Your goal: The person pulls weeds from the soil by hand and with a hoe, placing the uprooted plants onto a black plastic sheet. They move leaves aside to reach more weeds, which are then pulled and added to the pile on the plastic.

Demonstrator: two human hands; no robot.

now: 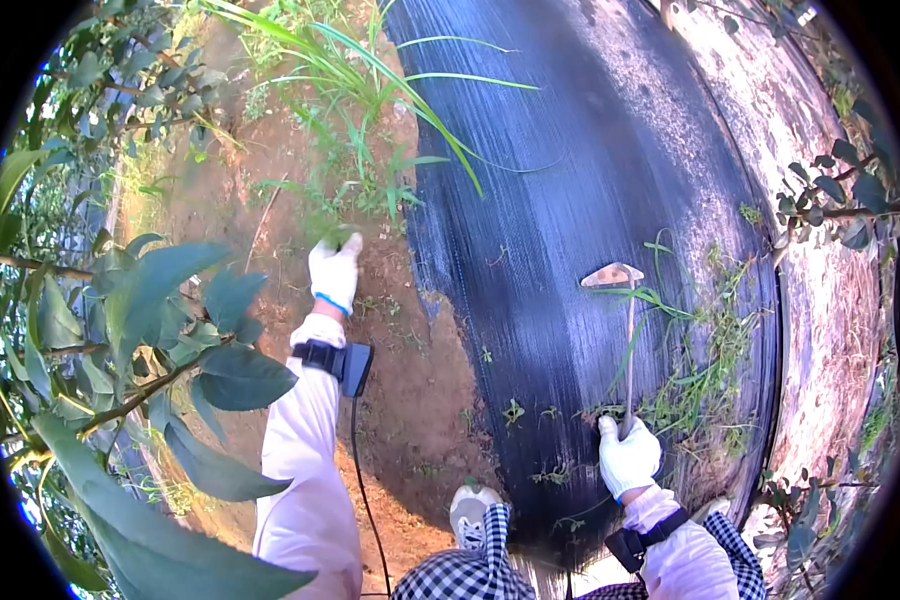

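My left hand, in a white glove, is over the bare soil left of the black plastic sheet. Its fingers are closed on a small green weed, which is blurred and partly hidden by the glove. My right hand, also gloved, grips the thin handle of a hand hoe low over the sheet. The hoe's triangular, rust-spotted blade points away from me, beside loose grass blades.
Black plastic sheet runs along the ground, with pulled grass lying on its right part. Tall grass grows at the sheet's left edge. Leafy branches reach in close on the left. A cable hangs from my left wrist device.
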